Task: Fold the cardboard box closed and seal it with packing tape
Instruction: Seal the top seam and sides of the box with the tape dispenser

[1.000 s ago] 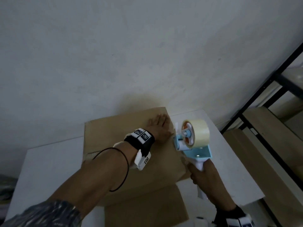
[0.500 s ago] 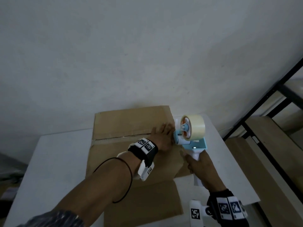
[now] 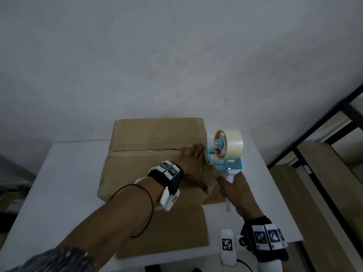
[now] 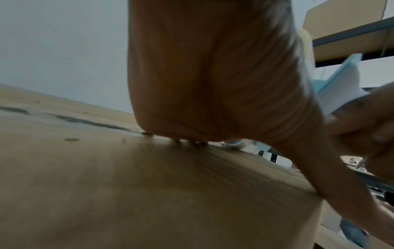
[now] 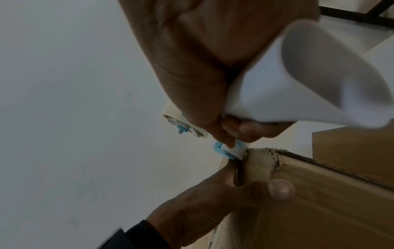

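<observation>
A brown cardboard box (image 3: pixel 149 173) sits on the white table (image 3: pixel 64 173) with its top flaps folded down and a glossy strip along the middle seam (image 3: pixel 147 152). My left hand (image 3: pixel 193 160) lies flat on the box top at the seam's right end, with the thumb (image 5: pixel 279 188) down on the right side wall. My right hand (image 3: pixel 235 191) grips the white handle (image 5: pixel 298 84) of a blue tape dispenser (image 3: pixel 225 152). Its pale tape roll (image 3: pixel 229 144) stands upright, and the dispenser's front end meets the box's upper right edge beside my left fingertips.
A flat sheet of cardboard (image 3: pixel 176 232) lies under the box and sticks out toward me. A black metal shelf frame (image 3: pixel 324 154) with wooden boards stands to the right of the table. A plain wall rises behind the box.
My left hand slid from the far right corner of the box top to the seam's right end. The dispenser in my right hand came along and stays beside it.
</observation>
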